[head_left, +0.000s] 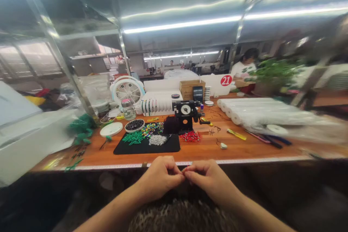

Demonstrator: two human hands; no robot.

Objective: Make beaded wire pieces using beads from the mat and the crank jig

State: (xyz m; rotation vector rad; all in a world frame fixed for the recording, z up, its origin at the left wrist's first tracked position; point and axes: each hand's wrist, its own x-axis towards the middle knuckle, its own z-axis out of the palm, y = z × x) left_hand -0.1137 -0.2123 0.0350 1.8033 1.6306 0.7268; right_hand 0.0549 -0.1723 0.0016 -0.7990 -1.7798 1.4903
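Pinched closed and meeting at the fingertips, left hand to right hand, any contents indiscernible, apparently mid-work, with small round silver beads loose beyond.

My workbench: brown wood top, measuring tape along the edge nearest me.
On it: black mat bearing green pieces, mixed-colour beads, silver beads; dish of black beads at the mat's far left corner; white plate; crank-handled machine, dial facing me; red pieces, right of mat; yellow snips; white rolls, side by side, to my right.
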